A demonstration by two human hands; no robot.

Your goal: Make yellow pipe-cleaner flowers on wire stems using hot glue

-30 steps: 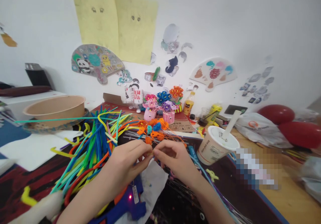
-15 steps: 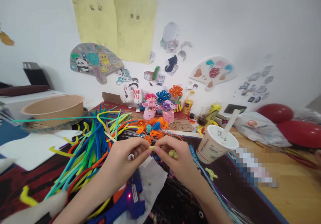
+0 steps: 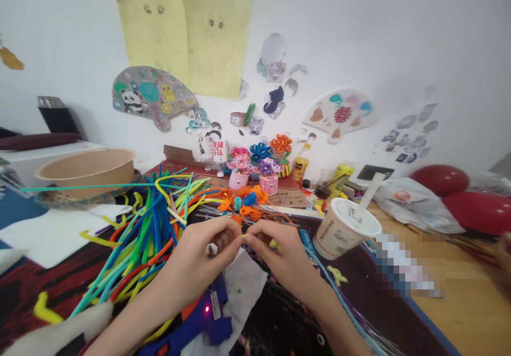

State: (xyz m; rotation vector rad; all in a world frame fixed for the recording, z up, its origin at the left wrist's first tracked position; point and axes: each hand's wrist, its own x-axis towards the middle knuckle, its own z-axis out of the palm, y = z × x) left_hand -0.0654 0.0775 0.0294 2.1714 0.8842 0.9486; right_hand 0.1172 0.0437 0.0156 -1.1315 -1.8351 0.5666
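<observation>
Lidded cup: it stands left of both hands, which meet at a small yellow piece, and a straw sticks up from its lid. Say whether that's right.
The side is wrong: the head view shows the lidded cup to the right of the left hand and right hand, which do meet at a small yellow piece. A straw does rise from the cup's lid.

The small pinched piece [image 3: 244,236] is showing pale yellow, while the heaped pipe cleaners [image 3: 149,233] are mixing blue, green, mint, yellow and orange-red. The glue gun [image 3: 199,326] is showing deep blue around a red light [image 3: 207,309], and two flowerpots [image 3: 268,184] are looking pink. A third pot [image 3: 283,170] is wearing dark stripes on yellow, and the cup [image 3: 337,231] is bearing dark lettering on off-white.
</observation>
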